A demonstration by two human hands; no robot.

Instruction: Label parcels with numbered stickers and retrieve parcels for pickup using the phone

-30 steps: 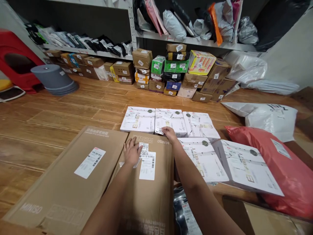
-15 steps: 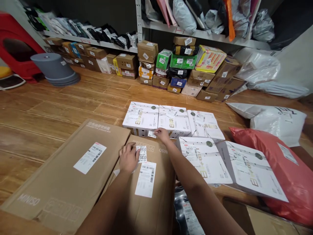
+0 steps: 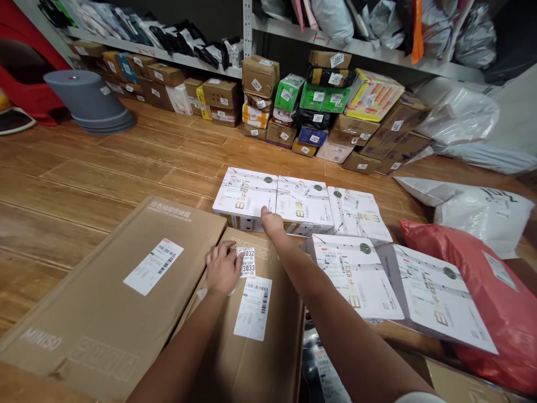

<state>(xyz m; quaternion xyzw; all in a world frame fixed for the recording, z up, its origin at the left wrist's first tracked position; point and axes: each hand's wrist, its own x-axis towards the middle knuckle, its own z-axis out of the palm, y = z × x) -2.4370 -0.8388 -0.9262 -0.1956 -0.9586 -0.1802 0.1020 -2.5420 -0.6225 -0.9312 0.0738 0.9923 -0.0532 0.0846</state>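
Note:
My left hand [image 3: 222, 268] rests on the right-hand brown carton [image 3: 210, 358], its fingers curled over a sheet of number stickers [image 3: 247, 270] that reads 3032 and 3033. A shipping label [image 3: 252, 308] lies just below the sheet. Farther forward, my right hand [image 3: 273, 224] is against the front side of a white printed box [image 3: 239, 193], its thumb stretched upward. The other fingers of that hand are mostly hidden, and no sticker shows in it. Beside that box stands a second white box [image 3: 306, 196], with a third white box [image 3: 356, 210] to the right.
Another brown carton [image 3: 100, 291] lies at left. Two more white boxes, one nearer [image 3: 348, 274] and one farther right [image 3: 440, 296], sit beside a red bag [image 3: 495, 302]. Several labelled parcels [image 3: 316, 98] are stacked below a shelf [image 3: 369, 50]. A grey stool [image 3: 88, 101] stands back left.
The small sticker pinched in my right hand is no longer visible. That hand has turned thumb-up against the white box's front. My left hand stays on the sticker sheet; the view has shifted slightly.

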